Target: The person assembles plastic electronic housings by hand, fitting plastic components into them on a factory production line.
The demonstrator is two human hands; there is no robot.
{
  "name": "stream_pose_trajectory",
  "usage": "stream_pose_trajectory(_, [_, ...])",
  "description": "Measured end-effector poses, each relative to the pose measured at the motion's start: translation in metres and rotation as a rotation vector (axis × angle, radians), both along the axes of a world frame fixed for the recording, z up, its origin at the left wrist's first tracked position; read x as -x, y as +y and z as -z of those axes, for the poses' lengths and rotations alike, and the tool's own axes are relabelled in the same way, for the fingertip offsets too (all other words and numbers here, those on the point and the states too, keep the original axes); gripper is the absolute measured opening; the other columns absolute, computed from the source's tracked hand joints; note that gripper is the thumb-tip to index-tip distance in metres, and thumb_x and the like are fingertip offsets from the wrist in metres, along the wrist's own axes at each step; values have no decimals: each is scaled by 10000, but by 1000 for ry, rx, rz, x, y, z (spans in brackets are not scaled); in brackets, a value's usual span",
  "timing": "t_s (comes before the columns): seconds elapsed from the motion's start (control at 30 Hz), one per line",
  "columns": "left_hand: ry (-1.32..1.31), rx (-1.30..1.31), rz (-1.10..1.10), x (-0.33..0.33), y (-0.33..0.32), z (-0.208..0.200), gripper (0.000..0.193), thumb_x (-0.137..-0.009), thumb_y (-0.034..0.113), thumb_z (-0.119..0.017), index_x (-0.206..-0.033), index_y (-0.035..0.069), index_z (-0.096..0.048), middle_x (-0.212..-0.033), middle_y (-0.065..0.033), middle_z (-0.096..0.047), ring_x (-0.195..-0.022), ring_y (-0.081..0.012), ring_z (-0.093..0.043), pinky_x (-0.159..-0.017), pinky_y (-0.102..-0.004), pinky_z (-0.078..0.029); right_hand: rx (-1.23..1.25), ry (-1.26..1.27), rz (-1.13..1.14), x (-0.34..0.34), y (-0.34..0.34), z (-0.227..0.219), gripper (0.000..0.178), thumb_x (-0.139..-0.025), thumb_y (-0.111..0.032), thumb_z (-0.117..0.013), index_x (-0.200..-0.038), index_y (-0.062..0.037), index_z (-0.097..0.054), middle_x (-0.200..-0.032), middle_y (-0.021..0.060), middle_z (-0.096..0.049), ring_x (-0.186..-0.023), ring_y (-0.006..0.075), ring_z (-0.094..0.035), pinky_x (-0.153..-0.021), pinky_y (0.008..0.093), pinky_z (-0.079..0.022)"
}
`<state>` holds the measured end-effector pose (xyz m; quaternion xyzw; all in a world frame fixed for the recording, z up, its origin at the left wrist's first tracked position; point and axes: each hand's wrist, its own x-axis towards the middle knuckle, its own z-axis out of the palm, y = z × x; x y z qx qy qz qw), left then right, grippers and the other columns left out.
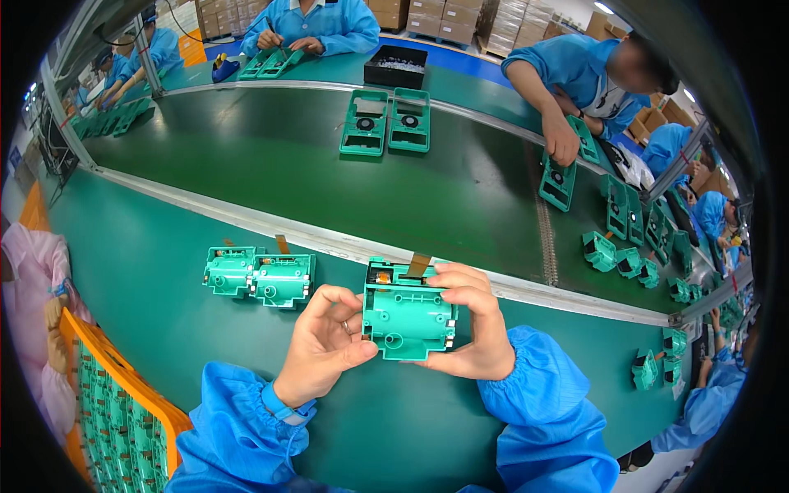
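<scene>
Between my two hands, above the green worktop, is a green plastic housing (407, 322) with round posts, a copper-coloured coil at its upper left and a brown flat ribbon (418, 264) sticking up from its top edge. My left hand (325, 341) grips its left side, thumb at the lower corner. My right hand (479, 324) has its fingers over the top right and its thumb beneath. Left of my hands, two similar green housings (282, 280) lie side by side on the worktop, each with a brown ribbon.
Beyond a metal rail runs a green conveyor belt (271, 156) carrying green frames with round black parts (362, 123). Co-workers in blue sit across it; one hand (561, 141) reaches onto a frame. A black bin (395, 67) stands opposite. An orange crate (123, 370) of green parts is lower left.
</scene>
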<state>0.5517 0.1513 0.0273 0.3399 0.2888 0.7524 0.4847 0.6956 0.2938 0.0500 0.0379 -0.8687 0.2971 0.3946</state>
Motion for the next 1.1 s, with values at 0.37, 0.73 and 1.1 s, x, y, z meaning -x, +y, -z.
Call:
stream_pose_trajectory(0.37, [-8, -45, -21, 0, 1, -1, 414, -709, -73, -646, -1022, 51, -404, -1176, -121, -454, -998, -154, -479, -809, -280, -440, 1233, 43, -277, -2, -5, 5, 512, -852, -237, -532, -1261, -6, -327, -1207, 100, -426, -1113, 189, -409, -913, 354, -333])
stream_pose_trajectory(0.73, [3, -16, -55, -11, 1, -6, 401, -717, -72, -640, -1004, 61, -394, -1094, -95, -482, -985, -151, -481, -796, -274, -434, 1540, -37, -558, -8, -10, 9, 493, -855, -208, -538, -1268, -25, -338, -1198, 77, -471, -1108, 179, -444, -938, 345, -352])
stream_pose_trajectory(1.1, [206, -39, -137, -12, 1, -5, 327, -710, -136, -600, -897, 51, -408, -1100, -126, -464, -1087, -198, -449, -790, -259, -434, 1426, -15, -701, -15, -5, 19, 462, -849, -99, -526, -1272, -26, -353, -1248, 96, -442, -1156, 204, -415, -966, 369, -328])
